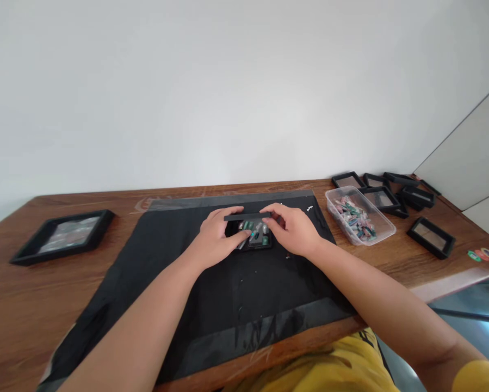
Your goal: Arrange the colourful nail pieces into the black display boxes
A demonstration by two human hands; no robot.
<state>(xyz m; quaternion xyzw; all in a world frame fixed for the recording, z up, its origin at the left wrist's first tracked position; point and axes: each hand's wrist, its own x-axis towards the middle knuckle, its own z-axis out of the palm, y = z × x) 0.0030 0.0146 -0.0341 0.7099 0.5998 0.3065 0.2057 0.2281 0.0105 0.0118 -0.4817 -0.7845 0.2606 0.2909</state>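
Note:
My left hand [216,235] and my right hand [293,228] grip opposite ends of a black frame [248,216], its near edge raised. Below that edge sits a shallow black tray [260,246] with several small shiny pieces [256,231] in green, grey and silver. My left thumb reaches in over these pieces. The fingers of my right hand are curled in at the frame's right end. How far the frame and tray touch is hidden behind my hands. Both rest over a black mat [244,294] taped to the wooden table.
A clear plastic box [381,233] of small wrapped coloured pieces stands to the right. Several small black frames [431,237] lie around and behind it. On the left is a larger black frame [65,234] with clear packets inside. A white wall [228,98] rises behind the table.

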